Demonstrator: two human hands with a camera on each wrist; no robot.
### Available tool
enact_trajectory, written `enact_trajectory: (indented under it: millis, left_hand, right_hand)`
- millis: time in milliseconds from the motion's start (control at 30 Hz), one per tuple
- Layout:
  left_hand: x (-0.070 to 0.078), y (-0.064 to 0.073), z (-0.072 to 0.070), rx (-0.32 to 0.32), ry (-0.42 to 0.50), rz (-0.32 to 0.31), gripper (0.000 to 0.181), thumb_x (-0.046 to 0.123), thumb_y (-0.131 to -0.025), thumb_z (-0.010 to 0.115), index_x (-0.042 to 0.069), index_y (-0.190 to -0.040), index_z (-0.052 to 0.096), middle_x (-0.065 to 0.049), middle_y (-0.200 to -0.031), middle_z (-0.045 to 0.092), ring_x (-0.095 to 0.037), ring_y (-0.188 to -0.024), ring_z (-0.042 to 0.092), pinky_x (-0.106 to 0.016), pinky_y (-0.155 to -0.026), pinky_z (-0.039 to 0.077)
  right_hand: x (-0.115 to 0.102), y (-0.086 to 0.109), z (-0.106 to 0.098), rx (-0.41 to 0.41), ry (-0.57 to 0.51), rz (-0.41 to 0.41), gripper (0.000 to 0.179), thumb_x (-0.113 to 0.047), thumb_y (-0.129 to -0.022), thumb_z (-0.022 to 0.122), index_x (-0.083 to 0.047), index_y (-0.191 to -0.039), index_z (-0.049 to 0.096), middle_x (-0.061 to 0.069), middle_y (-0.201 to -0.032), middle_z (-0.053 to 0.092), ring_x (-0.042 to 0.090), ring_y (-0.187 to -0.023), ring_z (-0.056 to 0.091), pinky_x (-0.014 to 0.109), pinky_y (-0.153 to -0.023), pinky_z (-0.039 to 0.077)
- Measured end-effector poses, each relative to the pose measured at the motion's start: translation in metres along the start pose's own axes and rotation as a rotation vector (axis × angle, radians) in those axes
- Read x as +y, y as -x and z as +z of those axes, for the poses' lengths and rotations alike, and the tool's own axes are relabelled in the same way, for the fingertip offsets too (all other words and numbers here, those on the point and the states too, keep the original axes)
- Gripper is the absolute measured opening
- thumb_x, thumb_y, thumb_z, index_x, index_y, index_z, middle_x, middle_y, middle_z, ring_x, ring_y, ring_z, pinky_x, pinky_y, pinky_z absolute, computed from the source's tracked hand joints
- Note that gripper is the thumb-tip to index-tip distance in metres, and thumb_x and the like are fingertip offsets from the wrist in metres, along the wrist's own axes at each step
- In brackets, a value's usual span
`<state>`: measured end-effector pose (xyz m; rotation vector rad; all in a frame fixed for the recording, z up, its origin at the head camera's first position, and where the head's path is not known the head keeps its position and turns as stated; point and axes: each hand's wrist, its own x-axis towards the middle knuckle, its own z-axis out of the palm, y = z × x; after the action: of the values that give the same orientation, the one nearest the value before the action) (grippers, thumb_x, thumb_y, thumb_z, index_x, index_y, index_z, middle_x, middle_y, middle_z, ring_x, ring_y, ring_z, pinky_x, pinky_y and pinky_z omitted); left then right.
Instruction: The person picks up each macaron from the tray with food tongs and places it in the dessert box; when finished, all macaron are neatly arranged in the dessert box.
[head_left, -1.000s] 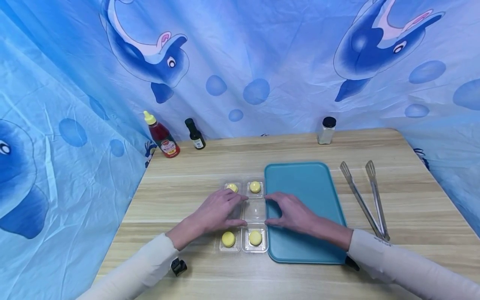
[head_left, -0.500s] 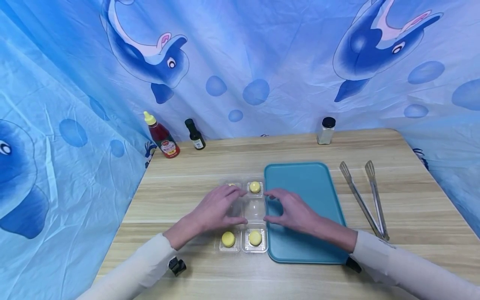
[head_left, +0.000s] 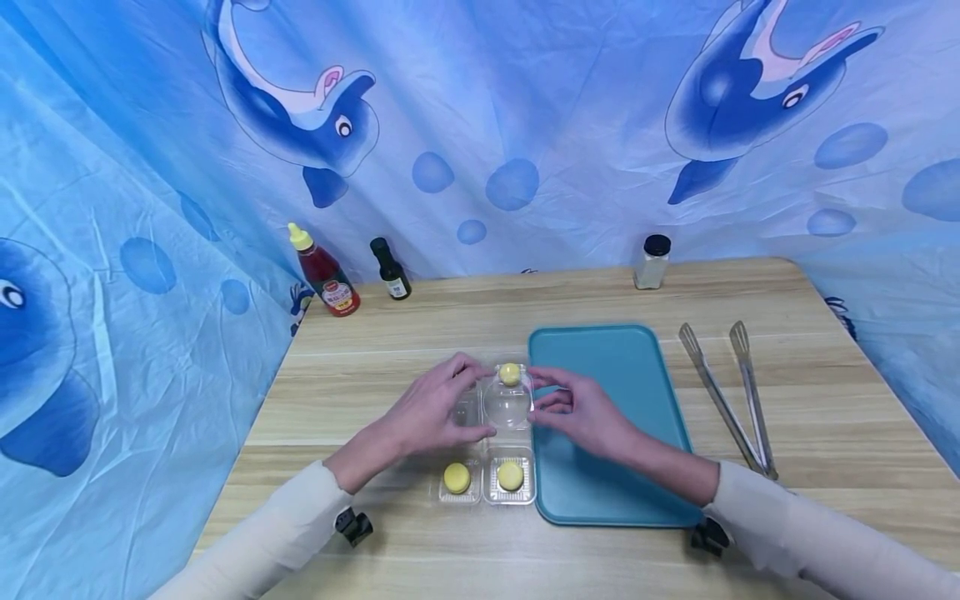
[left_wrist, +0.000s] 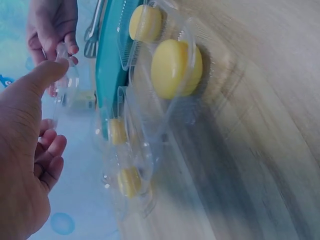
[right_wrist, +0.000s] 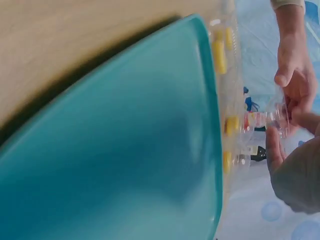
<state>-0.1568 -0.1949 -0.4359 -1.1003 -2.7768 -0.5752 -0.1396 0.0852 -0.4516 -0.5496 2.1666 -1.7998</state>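
Note:
My left hand (head_left: 442,408) and right hand (head_left: 577,408) hold a clear plastic domed lid (head_left: 507,407) between them, raised above the table. In the left wrist view, the left thumb lies against this lid (left_wrist: 72,82). Seen from the right wrist, fingers of both hands meet at its edges. Small clear plastic boxes stand below, with yellow macarons in them: one macaron (head_left: 457,478) at front left, another (head_left: 511,476) at front right, and one (head_left: 510,374) behind the lid. The left hand hides the back-left box in the head view; the left wrist view shows a macaron (left_wrist: 129,181) farther off.
Right of the boxes lies a teal tray (head_left: 615,500), under my right forearm. Metal tongs (head_left: 738,400) rest beyond it. A red sauce bottle (head_left: 326,271), a small dark bottle (head_left: 391,268) and a black-capped jar (head_left: 653,262) stand along the back of the wooden table (head_left: 420,325).
Both hands have risen and shifted slightly away from me, bringing the clear lid up with them. The right fingers have closed in on its edge. Boxes and tray have stayed put.

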Motion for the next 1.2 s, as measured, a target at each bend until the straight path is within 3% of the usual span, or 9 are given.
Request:
enact_trajectory:
  millis: [233,367,500,667,900,1033,1200]
  left_hand:
    - [0.005,-0.005,-0.004,0.046,0.075,0.106,0.078,0.032,-0.083,0.094,0.015,-0.149,0.056,0.0,-0.139,0.054,-0.011,-0.108,0.061,-0.023,-0.08,0.057]
    - [0.004,-0.005,-0.006,0.086,0.157,0.148,0.062,0.015,-0.087,0.09,0.014,-0.142,0.061,0.0,-0.131,0.06,-0.01,-0.1,0.064,-0.021,-0.079,0.058]
    - [0.004,-0.005,-0.006,0.104,0.214,0.164,0.043,0.009,-0.093,0.083,0.013,-0.132,0.067,0.001,-0.118,0.069,-0.008,-0.095,0.069,-0.02,-0.082,0.06]
    - [0.005,-0.004,-0.006,0.048,0.328,0.089,0.025,0.017,-0.101,0.075,0.012,-0.125,0.071,0.001,-0.118,0.074,-0.007,-0.099,0.071,-0.022,-0.087,0.061]
    - [0.007,-0.001,-0.003,-0.116,0.554,-0.08,0.031,0.029,-0.108,0.065,0.013,-0.135,0.068,-0.004,-0.13,0.073,-0.011,-0.112,0.07,-0.029,-0.098,0.059]
    - [0.007,0.001,-0.003,-0.18,0.629,-0.139,0.037,0.029,-0.106,0.069,0.015,-0.14,0.066,-0.002,-0.135,0.07,-0.015,-0.117,0.069,-0.031,-0.101,0.058]
    - [0.007,0.004,-0.003,-0.21,0.62,-0.158,0.05,0.031,-0.098,0.079,0.015,-0.143,0.064,0.002,-0.137,0.07,-0.014,-0.117,0.068,-0.031,-0.102,0.057]
  right_hand:
    - [-0.005,-0.005,0.001,0.101,-0.076,0.047,0.022,0.007,-0.097,0.072,0.008,-0.119,0.068,0.029,-0.112,0.072,0.038,-0.087,0.076,0.05,-0.081,0.065]
    - [-0.005,-0.005,0.002,0.122,-0.033,-0.004,0.013,0.01,-0.095,0.072,0.005,-0.106,0.067,0.024,-0.102,0.072,0.036,-0.082,0.075,0.041,-0.075,0.066]
    - [-0.004,-0.004,0.003,0.16,0.068,-0.105,0.016,0.011,-0.092,0.075,-0.004,-0.091,0.068,0.014,-0.094,0.072,0.025,-0.085,0.075,0.032,-0.076,0.064]
    - [-0.001,-0.002,0.003,0.196,0.156,-0.234,0.029,0.014,-0.084,0.078,-0.013,-0.08,0.068,0.0,-0.088,0.07,0.014,-0.088,0.071,0.033,-0.077,0.066]
    - [0.006,0.001,0.005,0.266,0.349,-0.476,0.035,0.014,-0.075,0.08,-0.018,-0.075,0.064,-0.009,-0.081,0.065,0.01,-0.08,0.066,0.036,-0.068,0.064]
    - [0.007,0.002,0.008,0.266,0.393,-0.582,0.033,0.015,-0.073,0.079,-0.015,-0.077,0.065,-0.007,-0.083,0.066,0.01,-0.08,0.066,0.033,-0.065,0.061]
    - [0.008,0.003,0.01,0.202,0.45,-0.613,0.033,0.013,-0.073,0.078,-0.016,-0.082,0.064,-0.008,-0.087,0.065,0.011,-0.082,0.065,0.036,-0.065,0.061]
